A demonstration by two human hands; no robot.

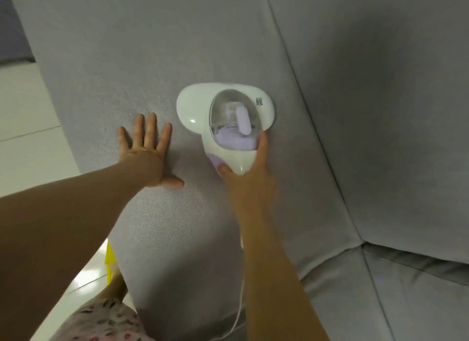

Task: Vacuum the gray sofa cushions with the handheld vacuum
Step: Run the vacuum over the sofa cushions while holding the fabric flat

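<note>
A white handheld vacuum with a clear dust cup and lilac parts inside lies flat on the gray sofa seat cushion. My right hand grips its rear handle from behind, fingers wrapped around the lilac grip. My left hand rests flat on the cushion just left of the vacuum, fingers spread, holding nothing. A thin white cord trails back along my right forearm toward me.
The gray back cushion rises to the right of a seam. Another seat cushion lies at the lower right. Pale tiled floor shows at the left, and something yellow sits below the sofa's edge.
</note>
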